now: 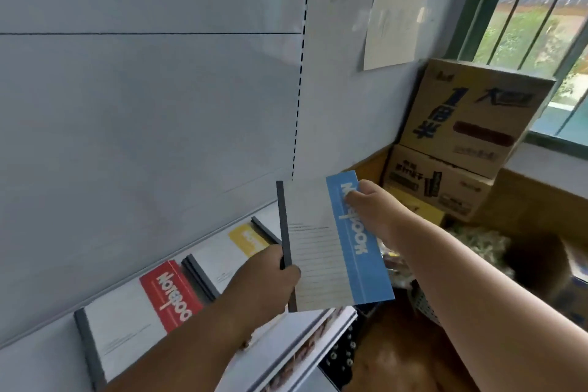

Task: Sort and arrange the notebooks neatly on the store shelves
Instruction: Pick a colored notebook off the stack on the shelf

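Note:
I hold a white notebook with a blue band above the shelf, tilted, dark spine to the left. My left hand grips its spine near the lower corner. My right hand pinches the blue band at the upper right edge. On the shelf below lie a notebook with a red band at the left and one with a yellow band further back, partly hidden by my left hand.
Two stacked cardboard boxes stand at the right under a barred window. A paper sheet is stuck on the pale wall. The shelf's back panel rises behind the notebooks. Dark clutter lies on the floor right of the shelf end.

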